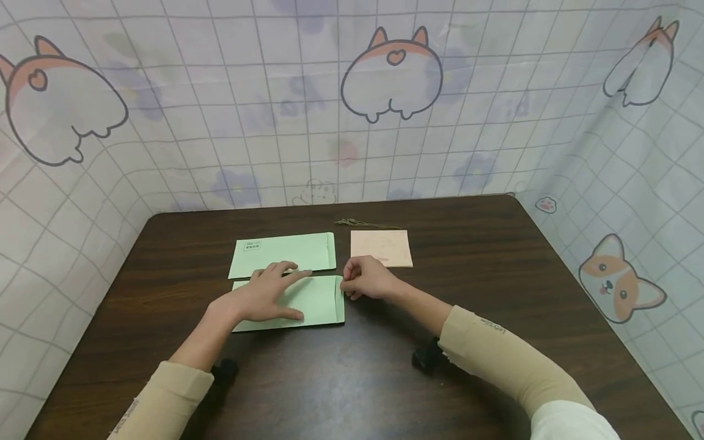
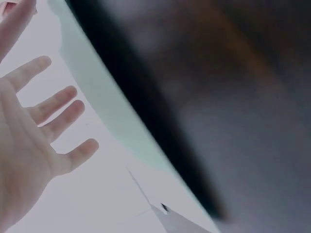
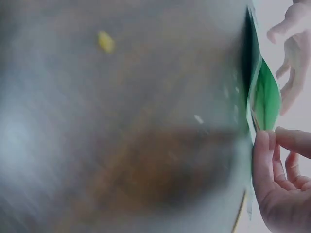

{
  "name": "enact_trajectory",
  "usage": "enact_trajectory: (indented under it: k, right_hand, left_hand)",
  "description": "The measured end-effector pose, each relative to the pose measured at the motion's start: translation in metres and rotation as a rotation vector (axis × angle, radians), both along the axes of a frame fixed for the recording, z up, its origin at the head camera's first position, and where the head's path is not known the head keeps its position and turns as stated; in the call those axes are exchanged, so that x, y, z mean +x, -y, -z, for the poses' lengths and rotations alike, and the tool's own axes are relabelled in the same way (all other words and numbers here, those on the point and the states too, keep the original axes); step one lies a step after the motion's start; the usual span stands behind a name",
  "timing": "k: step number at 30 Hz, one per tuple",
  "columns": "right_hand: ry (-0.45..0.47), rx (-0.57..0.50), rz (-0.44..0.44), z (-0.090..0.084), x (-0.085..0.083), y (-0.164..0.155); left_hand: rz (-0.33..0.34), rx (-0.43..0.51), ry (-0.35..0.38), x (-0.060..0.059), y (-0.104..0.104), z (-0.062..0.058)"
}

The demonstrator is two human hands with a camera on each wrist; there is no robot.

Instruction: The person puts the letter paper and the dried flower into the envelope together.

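The near green envelope (image 1: 308,300) lies on the dark counter (image 1: 495,275), long axis left to right, its flap end on the right. On it, the left hand (image 1: 264,296) rests flat, fingers spread. The right hand (image 1: 367,279) — nearer that end — pinches the flap edge with curled fingers.

near envelope (image 1: 313,300): pale mint green under my left hand (image 1: 264,296), deeper green inside its open end
far envelope (image 1: 286,253): the same pale green, with a small dark green printed mark at one corner
card (image 1: 381,247): soft peach
table (image 1: 495,275): dark brown wood grain
my sleeves (image 1: 495,348): beige
backdrop (image 1: 220,122): white with a grey grid, orange-and-white cartoon corgis, faint purple flowers
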State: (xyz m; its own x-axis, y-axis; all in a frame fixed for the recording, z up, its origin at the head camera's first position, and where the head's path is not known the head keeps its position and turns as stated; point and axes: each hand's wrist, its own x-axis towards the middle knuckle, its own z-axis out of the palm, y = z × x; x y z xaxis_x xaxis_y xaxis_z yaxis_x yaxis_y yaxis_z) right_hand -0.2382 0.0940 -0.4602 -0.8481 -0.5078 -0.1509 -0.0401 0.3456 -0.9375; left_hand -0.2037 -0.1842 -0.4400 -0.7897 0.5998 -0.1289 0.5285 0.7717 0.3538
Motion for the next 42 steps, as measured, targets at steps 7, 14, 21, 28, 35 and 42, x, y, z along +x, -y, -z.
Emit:
enact_trajectory:
  k: [7,14,21,28,35,42]
  right_hand:
    - [-0.054,0.033,0.023,-0.017,-0.018,0.000]
    - [-0.075,0.069,0.059,-0.012,-0.040,0.011]
    - [-0.103,0.103,0.120,0.000,-0.057,0.023]
    - [-0.070,0.084,0.135,0.005,-0.066,0.029]
    - [0.001,0.008,0.153,0.008,-0.067,0.036]
    - [0.033,-0.018,0.171,0.011,-0.069,0.039]
  left_hand:
    - [0.021,-0.017,-0.055,-0.020,-0.004,-0.011]
    - [-0.031,0.016,-0.064,-0.041,-0.005,-0.013]
    - [-0.110,0.004,-0.033,-0.064,-0.001,-0.007]
    - [-0.155,-0.045,0.020,-0.082,0.003,-0.001]
    - [-0.175,-0.058,0.093,-0.092,0.007,0.008]
    - [-0.163,-0.042,0.105,-0.096,0.010,0.011]
